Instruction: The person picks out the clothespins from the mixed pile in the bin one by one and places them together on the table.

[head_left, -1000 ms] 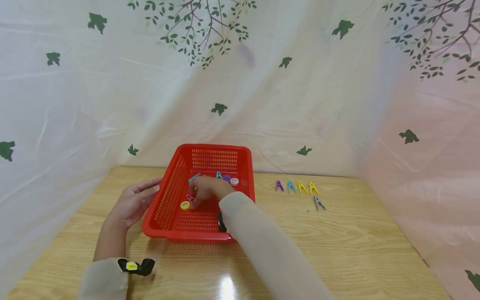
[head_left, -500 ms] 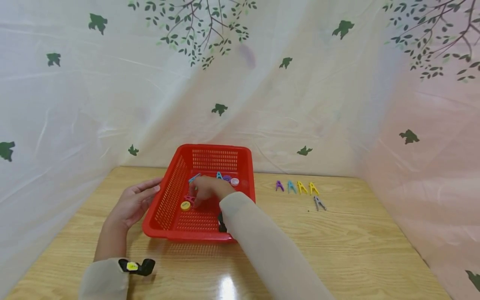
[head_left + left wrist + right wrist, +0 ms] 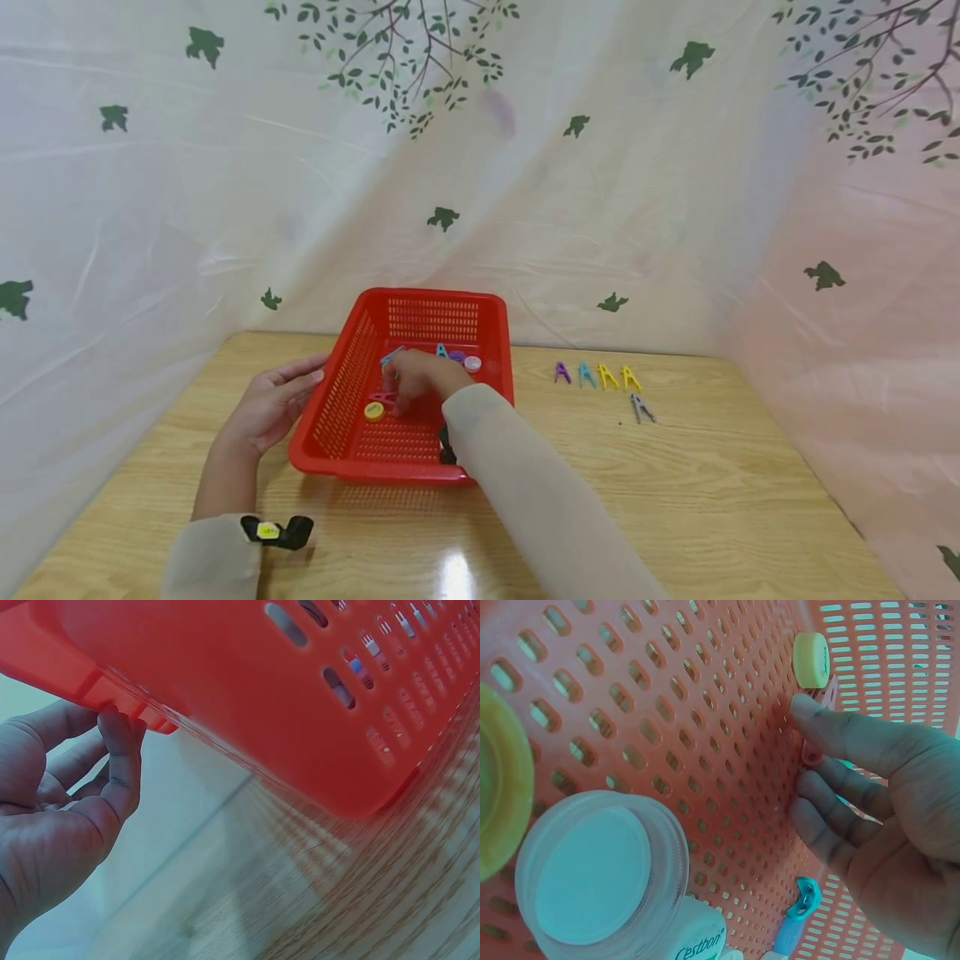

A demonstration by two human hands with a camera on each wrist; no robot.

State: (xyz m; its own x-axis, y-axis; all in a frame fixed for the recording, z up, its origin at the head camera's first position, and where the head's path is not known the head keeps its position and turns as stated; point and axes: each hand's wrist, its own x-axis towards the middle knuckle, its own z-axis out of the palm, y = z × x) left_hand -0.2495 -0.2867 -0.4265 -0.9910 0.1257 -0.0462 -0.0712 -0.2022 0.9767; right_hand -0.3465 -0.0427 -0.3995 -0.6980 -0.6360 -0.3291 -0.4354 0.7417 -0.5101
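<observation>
A red plastic basket [image 3: 390,475] stands on the table. At its left rim, my left hand [image 3: 273,404] pinches the edge between thumb and fingers, also seen in the left wrist view. My right hand [image 3: 420,379] reaches down inside the basket. In the right wrist view, a pink clothespin [image 3: 812,755] lies between the thumb and the fingertips, with gaps showing around it. Part of it is hidden behind the thumb. Beside the clothespin is a yellow bottle cap [image 3: 373,411].
Deeper in the basket are a blue clothespin [image 3: 442,351], a purple cap [image 3: 456,357] and a white cap [image 3: 472,364]. To the right on the table, a purple clothespin [image 3: 562,372], a light blue one and two yellow ones form a row, with a grey clothespin [image 3: 642,408] in front.
The pink clothespin has turned and shows more of itself from under my right hand, which has shifted slightly right. My left hand stays at the rim.
</observation>
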